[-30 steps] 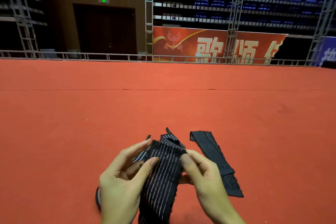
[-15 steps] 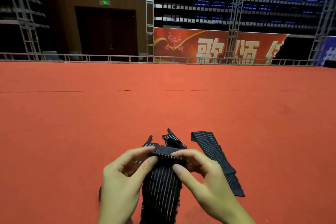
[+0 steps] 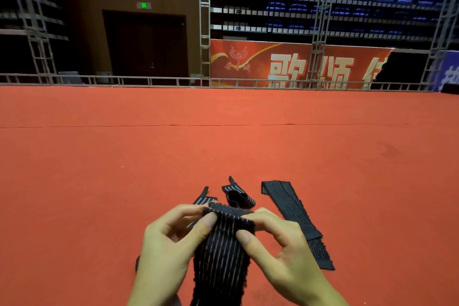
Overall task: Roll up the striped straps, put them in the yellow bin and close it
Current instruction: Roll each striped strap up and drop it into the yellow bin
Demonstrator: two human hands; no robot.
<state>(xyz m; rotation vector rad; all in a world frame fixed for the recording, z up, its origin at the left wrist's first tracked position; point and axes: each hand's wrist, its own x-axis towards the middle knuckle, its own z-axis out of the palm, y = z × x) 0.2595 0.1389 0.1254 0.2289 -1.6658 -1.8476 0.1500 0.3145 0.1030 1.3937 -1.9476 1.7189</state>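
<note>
A red carpeted floor is stretching wide from the near edge of the view back to a low metal railing, with a thin seam line running across it from side to side. Lying flat on it at the right is a long black striped strap, angling toward the near right. Just left of that, a loosely curled strap is resting on the carpet, and another strap end is lying beside it.

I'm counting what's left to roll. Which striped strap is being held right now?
The strap in the middle, its top edge pinched between the left hand and right hand. The long strap to the right and the pieces behind lie untouched on the red carpet.
</note>
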